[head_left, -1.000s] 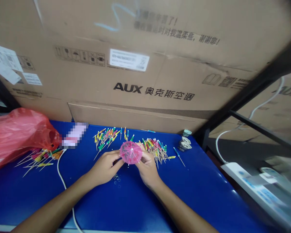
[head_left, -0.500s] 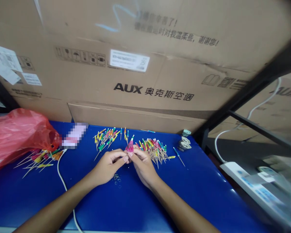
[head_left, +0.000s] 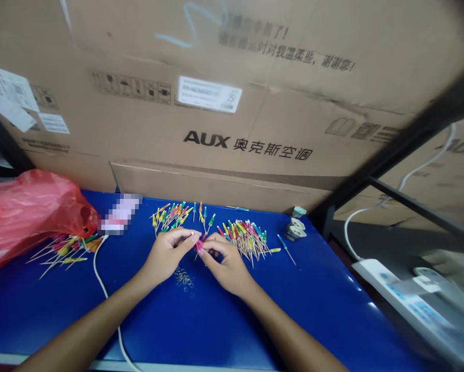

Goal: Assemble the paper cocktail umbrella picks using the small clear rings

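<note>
Umbrella (head_left: 199, 245) between left hand (head_left: 167, 257) and right hand (head_left: 230, 264)

the carton (head_left: 278, 116) stands behind the table (head_left: 216, 330). on the table, the plastic bag (head_left: 34, 212) lies far left, the first umbrella group (head_left: 66, 251) before it. the second umbrella group (head_left: 170, 217) lies behind the left hand (head_left: 169, 253); the third umbrella group (head_left: 249, 238), behind and right of the right hand (head_left: 227, 262). rings (head_left: 184, 279) lie before both hands. the power strip (head_left: 404, 306) sits right of the table.
</note>
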Action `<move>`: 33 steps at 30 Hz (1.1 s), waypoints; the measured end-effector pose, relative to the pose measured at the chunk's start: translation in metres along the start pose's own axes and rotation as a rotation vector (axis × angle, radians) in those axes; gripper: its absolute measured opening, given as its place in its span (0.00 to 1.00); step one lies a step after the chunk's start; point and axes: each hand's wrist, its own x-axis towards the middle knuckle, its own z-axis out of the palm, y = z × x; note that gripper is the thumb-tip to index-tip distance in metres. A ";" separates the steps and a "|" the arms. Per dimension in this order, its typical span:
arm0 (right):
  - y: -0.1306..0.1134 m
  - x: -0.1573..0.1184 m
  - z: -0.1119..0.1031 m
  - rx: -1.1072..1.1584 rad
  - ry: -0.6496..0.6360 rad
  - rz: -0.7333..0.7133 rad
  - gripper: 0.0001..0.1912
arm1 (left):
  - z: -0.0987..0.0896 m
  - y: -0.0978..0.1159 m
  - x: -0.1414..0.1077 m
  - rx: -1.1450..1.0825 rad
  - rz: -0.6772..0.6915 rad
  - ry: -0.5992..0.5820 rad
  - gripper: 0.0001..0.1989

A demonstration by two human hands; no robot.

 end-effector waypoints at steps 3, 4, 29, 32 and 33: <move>0.000 -0.002 0.001 -0.078 -0.052 -0.010 0.08 | -0.001 -0.004 0.001 -0.009 0.011 0.042 0.12; 0.000 -0.002 0.001 -0.095 -0.061 -0.010 0.08 | -0.002 -0.005 0.002 -0.007 0.009 0.053 0.12; -0.011 -0.002 -0.010 -0.206 -0.282 -0.077 0.12 | -0.021 -0.004 0.012 0.117 -0.037 0.019 0.13; -0.015 -0.004 -0.021 -0.280 -0.465 -0.174 0.12 | -0.024 -0.004 0.013 0.110 -0.030 0.097 0.14; -0.016 -0.005 -0.023 -0.308 -0.502 -0.193 0.12 | -0.024 -0.004 0.013 0.108 -0.030 0.103 0.14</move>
